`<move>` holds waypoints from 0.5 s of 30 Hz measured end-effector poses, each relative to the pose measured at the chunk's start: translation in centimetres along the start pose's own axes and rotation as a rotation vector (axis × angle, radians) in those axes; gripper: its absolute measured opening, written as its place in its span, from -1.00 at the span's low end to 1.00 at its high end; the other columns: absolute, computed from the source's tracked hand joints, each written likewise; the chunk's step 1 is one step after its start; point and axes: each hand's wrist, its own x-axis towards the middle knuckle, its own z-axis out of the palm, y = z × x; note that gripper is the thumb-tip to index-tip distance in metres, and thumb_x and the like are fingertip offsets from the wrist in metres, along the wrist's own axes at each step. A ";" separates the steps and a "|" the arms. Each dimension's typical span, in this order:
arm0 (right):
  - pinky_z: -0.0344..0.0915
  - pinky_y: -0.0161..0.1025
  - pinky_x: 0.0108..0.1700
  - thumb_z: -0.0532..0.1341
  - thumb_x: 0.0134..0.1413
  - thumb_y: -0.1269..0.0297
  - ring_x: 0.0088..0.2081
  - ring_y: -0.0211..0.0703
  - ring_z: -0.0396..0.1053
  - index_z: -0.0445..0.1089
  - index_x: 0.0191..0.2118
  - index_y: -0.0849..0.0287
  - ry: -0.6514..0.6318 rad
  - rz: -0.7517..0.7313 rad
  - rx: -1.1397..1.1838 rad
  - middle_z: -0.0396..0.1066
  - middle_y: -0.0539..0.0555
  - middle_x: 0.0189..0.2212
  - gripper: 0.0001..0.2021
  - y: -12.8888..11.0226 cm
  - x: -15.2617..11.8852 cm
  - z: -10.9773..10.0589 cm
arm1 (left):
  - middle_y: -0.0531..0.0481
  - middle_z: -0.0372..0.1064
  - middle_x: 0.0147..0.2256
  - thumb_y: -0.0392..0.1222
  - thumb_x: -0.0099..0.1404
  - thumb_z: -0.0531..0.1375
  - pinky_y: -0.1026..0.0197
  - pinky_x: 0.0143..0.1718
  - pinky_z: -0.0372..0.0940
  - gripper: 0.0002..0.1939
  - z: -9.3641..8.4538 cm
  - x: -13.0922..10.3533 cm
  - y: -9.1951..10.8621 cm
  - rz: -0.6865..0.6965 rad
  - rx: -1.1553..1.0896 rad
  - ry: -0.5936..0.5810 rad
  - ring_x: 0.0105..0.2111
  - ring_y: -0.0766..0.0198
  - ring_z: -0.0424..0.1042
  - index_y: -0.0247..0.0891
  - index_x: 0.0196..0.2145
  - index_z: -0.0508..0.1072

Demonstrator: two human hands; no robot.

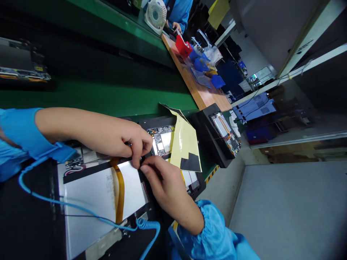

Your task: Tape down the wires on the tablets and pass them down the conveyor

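Below my hands lies an opened tablet with a large silver-white battery (89,202). An orange-brown ribbon cable (119,195) crosses the battery, and a black strip (89,171) runs along its upper edge. My left hand (135,141) is closed in a pinch at the battery's upper right corner. Right beside it, my right hand (165,180) pinches too, its thumb and forefinger almost touching the left fingertips. Something dark shows between them, too small to name. A yellow backing sheet (185,144) with black pieces stands just beyond, over a second opened device (164,141).
A blue coiled cord (148,224) from my left wrist strap lies across the battery. Another opened device (223,126) rests on black foam at right, one more (21,65) at far left. Behind are a small fan (156,16), red and blue bins (183,47), and a person's hands (176,27).
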 end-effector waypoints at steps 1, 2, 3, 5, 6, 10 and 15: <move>0.45 -0.22 -0.12 0.14 0.67 0.13 -0.18 -0.07 0.61 0.63 0.05 0.16 0.019 -0.047 -0.015 0.67 0.14 -0.18 -0.67 0.0 -0.4 0.0 | 0.05 0.67 -0.18 -0.51 0.31 0.18 0.42 -0.13 0.42 -0.51 0.0 0.1 -0.3 0.026 -0.018 -0.001 -0.24 0.28 0.60 0.02 -0.30 0.82; 0.46 -0.22 -0.15 0.10 0.70 0.08 -0.20 -0.07 0.61 0.66 0.11 0.19 0.011 -0.095 -0.050 0.67 0.16 -0.20 -0.60 0.0 -0.9 -0.1 | 0.05 0.66 -0.20 -0.51 0.29 0.20 0.40 -0.15 0.42 -0.51 0.0 0.2 -0.5 0.049 -0.039 0.006 -0.26 0.27 0.60 0.05 -0.32 0.82; 0.44 -0.21 -0.22 0.08 0.71 0.02 -0.26 -0.07 0.59 0.65 0.19 0.23 -0.019 -0.141 -0.108 0.66 0.18 -0.24 -0.52 0.0 -1.4 -0.3 | 0.05 0.65 -0.22 -0.51 0.28 0.20 0.38 -0.16 0.42 -0.50 0.0 0.3 -0.7 0.069 -0.057 0.011 -0.26 0.26 0.60 0.08 -0.33 0.82; 0.29 -0.19 -0.41 0.06 0.71 -0.09 -0.43 -0.09 0.48 0.59 0.33 0.35 -0.109 -0.218 -0.257 0.62 0.18 -0.33 -0.39 -0.3 -2.4 -0.9 | 0.03 0.64 -0.24 -0.51 0.27 0.20 0.34 -0.17 0.41 -0.49 -0.1 0.4 -0.7 0.077 -0.075 0.020 -0.26 0.23 0.59 0.10 -0.33 0.82; 0.21 -0.17 -0.46 0.06 0.70 -0.13 -0.48 -0.10 0.43 0.56 0.36 0.40 -0.154 -0.244 -0.320 0.61 0.18 -0.36 -0.34 -0.5 -2.8 -1.2 | 0.02 0.63 -0.25 -0.51 0.26 0.20 0.32 -0.18 0.40 -0.49 -0.1 0.5 -0.5 0.074 -0.073 0.018 -0.27 0.22 0.58 0.09 -0.34 0.82; 0.15 -0.16 -0.46 0.04 0.70 -0.17 -0.47 -0.09 0.46 0.64 0.23 0.33 -0.269 -0.253 -0.341 0.62 0.18 -0.39 -0.35 -1.1 -3.3 -2.4 | 0.01 0.64 -0.24 -0.48 0.31 0.19 0.32 -0.06 0.40 -0.51 -0.6 0.4 0.7 0.024 -0.035 0.006 -0.22 0.21 0.58 0.07 -0.36 0.83; 0.28 -0.21 -0.33 0.04 0.67 -0.23 -0.33 -0.03 0.62 0.49 0.43 0.28 -0.295 -0.164 -0.323 0.75 0.25 -0.22 -0.30 -0.5 -2.1 -2.1 | -0.02 0.66 -0.20 -0.44 0.33 0.20 0.35 -0.11 0.44 -0.56 -0.9 0.3 1.6 -0.042 -0.060 -0.028 -0.19 0.19 0.62 0.00 -0.36 0.83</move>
